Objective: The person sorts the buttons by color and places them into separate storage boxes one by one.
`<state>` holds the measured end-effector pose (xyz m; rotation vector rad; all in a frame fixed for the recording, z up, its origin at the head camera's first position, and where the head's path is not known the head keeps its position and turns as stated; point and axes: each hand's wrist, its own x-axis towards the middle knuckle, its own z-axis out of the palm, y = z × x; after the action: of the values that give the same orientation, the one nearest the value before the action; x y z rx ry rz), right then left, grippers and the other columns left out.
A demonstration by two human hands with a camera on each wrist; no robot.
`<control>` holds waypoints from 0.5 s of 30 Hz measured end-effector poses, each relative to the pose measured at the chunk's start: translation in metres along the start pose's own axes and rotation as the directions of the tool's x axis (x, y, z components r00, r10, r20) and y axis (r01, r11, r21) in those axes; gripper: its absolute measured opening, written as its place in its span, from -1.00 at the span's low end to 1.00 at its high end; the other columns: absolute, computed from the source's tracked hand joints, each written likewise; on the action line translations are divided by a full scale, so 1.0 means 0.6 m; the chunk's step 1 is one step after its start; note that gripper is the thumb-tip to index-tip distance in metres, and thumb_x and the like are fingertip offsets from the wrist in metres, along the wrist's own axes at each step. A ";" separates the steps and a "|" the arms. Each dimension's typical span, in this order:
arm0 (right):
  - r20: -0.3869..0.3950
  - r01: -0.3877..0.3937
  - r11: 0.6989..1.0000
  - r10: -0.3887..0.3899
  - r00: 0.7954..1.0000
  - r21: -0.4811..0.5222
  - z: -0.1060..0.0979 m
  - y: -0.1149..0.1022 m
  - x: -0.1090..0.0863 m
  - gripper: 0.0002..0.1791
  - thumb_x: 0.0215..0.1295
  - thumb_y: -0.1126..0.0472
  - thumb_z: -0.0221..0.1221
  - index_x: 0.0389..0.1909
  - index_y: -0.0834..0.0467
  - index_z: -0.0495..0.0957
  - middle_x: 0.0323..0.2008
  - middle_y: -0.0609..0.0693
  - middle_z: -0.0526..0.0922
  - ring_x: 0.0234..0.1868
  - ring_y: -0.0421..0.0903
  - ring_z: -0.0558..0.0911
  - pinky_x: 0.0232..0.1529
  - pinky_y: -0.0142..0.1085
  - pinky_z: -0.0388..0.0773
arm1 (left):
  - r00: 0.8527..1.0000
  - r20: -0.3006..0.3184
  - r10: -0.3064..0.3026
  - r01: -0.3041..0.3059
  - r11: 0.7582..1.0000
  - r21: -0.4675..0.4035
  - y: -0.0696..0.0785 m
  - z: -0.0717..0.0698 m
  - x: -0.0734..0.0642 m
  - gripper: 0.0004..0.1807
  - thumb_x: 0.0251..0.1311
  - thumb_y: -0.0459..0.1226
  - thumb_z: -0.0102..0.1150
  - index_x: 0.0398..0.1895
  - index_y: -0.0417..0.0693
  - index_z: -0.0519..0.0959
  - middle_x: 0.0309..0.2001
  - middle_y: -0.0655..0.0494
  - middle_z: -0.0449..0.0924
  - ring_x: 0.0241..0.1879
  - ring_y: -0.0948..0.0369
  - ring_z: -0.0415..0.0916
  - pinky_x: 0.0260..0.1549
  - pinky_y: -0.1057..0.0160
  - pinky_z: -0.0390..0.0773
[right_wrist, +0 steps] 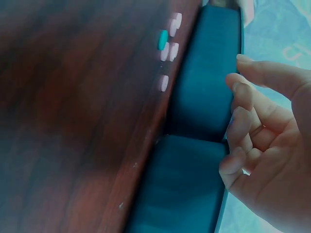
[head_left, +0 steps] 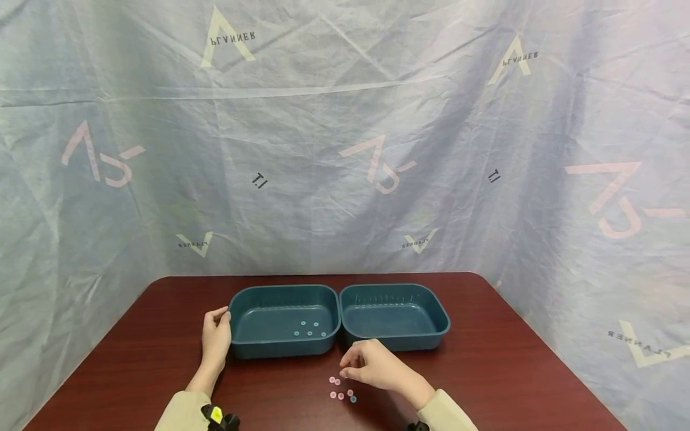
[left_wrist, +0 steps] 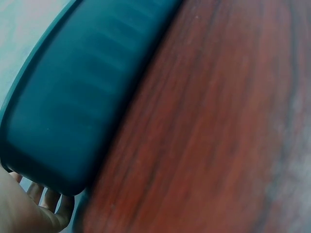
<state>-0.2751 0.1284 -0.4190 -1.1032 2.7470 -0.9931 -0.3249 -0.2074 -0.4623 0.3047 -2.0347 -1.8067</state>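
My left hand [head_left: 215, 338] holds the left end of a dark teal tray [head_left: 277, 349], fingers curled at its corner. In the left wrist view, the fingertips [left_wrist: 65, 208] show behind the tray's corner. Several small teal buttons [head_left: 309, 333] lie inside that tray. Close over the table in front of the trays is my right hand [head_left: 374, 365], fingers loosely bent. Thumb and forefinger stand apart in the right wrist view, with nothing between them. Beneath and beside it lie several pink buttons [head_left: 333, 394] and one teal button [head_left: 353, 399].
A second teal tray [head_left: 399, 343], with nothing visible inside, stands right beside the first. Both sit on a reddish-brown wooden table [head_left: 517, 371]. Pale printed cloth [head_left: 302, 227] hangs behind the table and along its sides.
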 end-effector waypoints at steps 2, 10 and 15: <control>0.007 0.002 1.000 -0.002 1.000 -0.013 0.002 0.000 -0.003 -0.89 0.11 0.21 0.32 -0.36 0.16 0.70 -0.59 -0.25 0.48 -0.57 -0.45 0.37 -0.51 -0.54 0.39 | 1.000 0.006 0.000 0.000 1.000 -0.003 0.000 -0.001 0.000 -0.53 0.46 -0.19 -0.38 0.27 -0.34 0.15 0.18 -0.28 0.19 0.15 -0.08 0.20 -0.03 0.13 0.23; 0.032 -0.026 0.999 0.027 0.999 -0.046 0.007 0.001 -0.013 -0.93 0.09 0.22 0.32 -0.40 0.13 0.71 -0.58 -0.28 0.50 -0.55 -0.46 0.39 -0.51 -0.54 0.39 | 1.000 -0.013 -0.002 0.002 1.000 -0.005 0.000 0.000 0.001 -0.55 0.46 -0.21 -0.37 0.26 -0.35 0.16 0.18 -0.28 0.21 0.15 -0.07 0.21 -0.04 0.16 0.23; 0.034 -0.036 0.999 0.037 0.999 -0.041 0.004 0.002 -0.019 -0.92 0.07 0.23 0.33 -0.40 0.13 0.72 -0.59 -0.27 0.52 -0.56 -0.46 0.38 -0.53 -0.55 0.38 | 1.000 -0.015 -0.002 0.002 1.000 -0.008 -0.001 0.001 0.001 -0.55 0.45 -0.22 -0.36 0.26 -0.35 0.17 0.16 -0.28 0.22 0.14 -0.06 0.21 -0.07 0.18 0.23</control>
<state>-0.2666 0.1345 -0.4239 -1.0614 2.7607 -0.9092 -0.3255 -0.2072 -0.4626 0.3170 -2.0176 -1.8082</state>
